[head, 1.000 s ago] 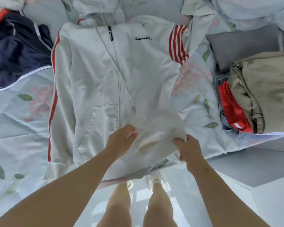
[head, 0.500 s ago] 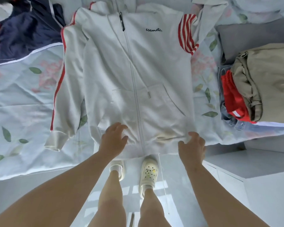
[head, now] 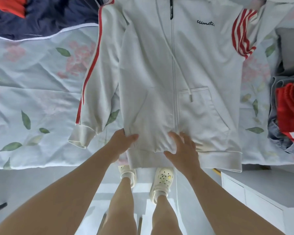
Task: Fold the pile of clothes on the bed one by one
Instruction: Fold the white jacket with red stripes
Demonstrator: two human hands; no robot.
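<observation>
On the soft white hoodie, left hand pinches hem, right hand presses flat.

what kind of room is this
Most likely a bedroom: a floral bedsheet fills much of the view, a white hoodie lies spread on it, and a stack of folded clothes sits at the right edge.

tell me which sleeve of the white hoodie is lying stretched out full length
The sleeve on the person's left, straight down to its cuff near the left hand. The other sleeve bends back up at the shoulder.
</observation>
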